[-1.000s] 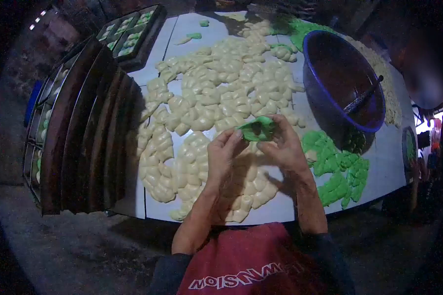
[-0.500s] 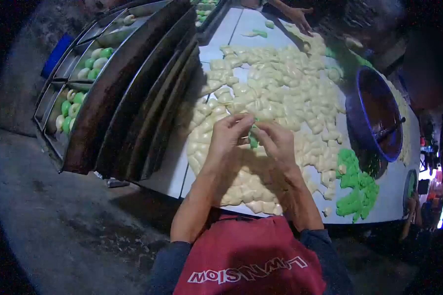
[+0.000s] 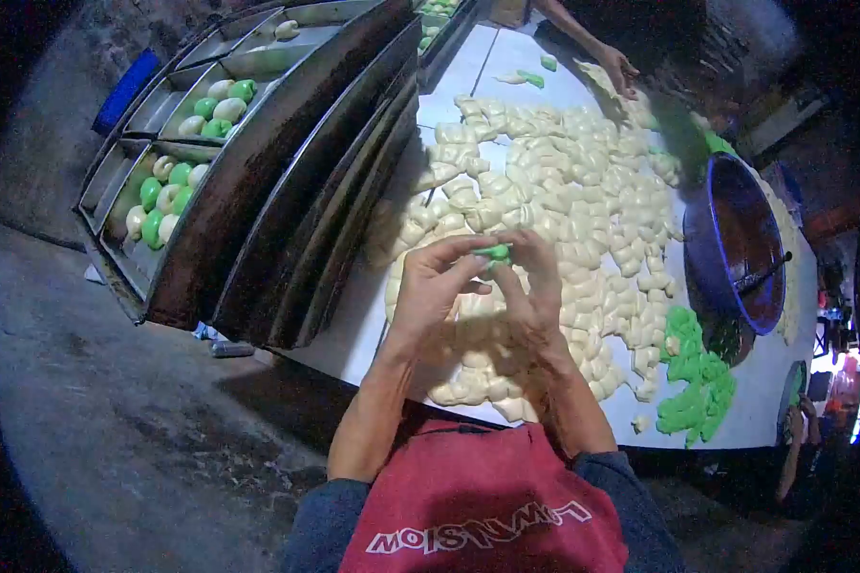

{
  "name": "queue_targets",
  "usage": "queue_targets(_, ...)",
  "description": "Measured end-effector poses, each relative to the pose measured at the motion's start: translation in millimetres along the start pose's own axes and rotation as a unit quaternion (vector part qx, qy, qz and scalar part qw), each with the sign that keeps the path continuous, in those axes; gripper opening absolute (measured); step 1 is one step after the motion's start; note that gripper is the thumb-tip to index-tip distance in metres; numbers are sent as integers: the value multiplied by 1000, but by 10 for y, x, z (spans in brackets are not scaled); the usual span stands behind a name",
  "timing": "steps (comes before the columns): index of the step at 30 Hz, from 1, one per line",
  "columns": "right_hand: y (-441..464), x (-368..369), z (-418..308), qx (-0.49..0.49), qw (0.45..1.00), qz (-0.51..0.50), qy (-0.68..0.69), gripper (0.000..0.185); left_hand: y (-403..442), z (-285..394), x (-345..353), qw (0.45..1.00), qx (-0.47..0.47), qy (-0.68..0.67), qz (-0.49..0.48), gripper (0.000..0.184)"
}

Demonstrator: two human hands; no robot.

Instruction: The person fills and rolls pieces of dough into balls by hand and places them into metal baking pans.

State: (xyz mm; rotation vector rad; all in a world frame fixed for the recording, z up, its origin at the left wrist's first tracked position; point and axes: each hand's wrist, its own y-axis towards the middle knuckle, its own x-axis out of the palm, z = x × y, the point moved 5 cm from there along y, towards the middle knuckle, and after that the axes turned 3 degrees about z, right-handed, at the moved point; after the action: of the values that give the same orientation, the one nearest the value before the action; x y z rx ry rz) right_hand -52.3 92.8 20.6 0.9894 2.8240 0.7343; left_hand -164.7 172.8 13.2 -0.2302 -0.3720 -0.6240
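A small green dough piece [image 3: 493, 253] is pinched in front of me between the fingers of both hands. My left hand [image 3: 435, 288] is closed on its left side with thumb and fingertips. From the right, my right hand [image 3: 533, 286] has its fingers bent round the same piece, and part of the dough is hidden behind them. Under both hands spreads a wide layer of pale cream dough pieces [image 3: 573, 181] lying close together. To the right lies a flattened heap of bright green dough pieces [image 3: 702, 387].
Stacked metal trays [image 3: 258, 181] stand at the left, the top one holding white and green dough balls [image 3: 167, 196]. A purple basin [image 3: 712, 239] with a dark rod in it sits at the right. Another person's hand [image 3: 619, 72] reaches in at the far edge.
The view has shifted slightly, so the trays and table appear lower and further right. The green piece, which hung down between my hands, is now raised and gathered at my fingertips.
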Motion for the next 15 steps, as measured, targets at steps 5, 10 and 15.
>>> queue_targets(5,12,-29,-112,-136,979,12,-152,18,-109,101,131,999,-5,6,-41,26)
queue_targets(10,61,-17,0,-4,997,65,29,12,-88,91,147,998,28,49,-16,29)
queue_targets(15,114,10,18,131,987,76,48,21,-118,37,168,1000,-5,20,16,32)
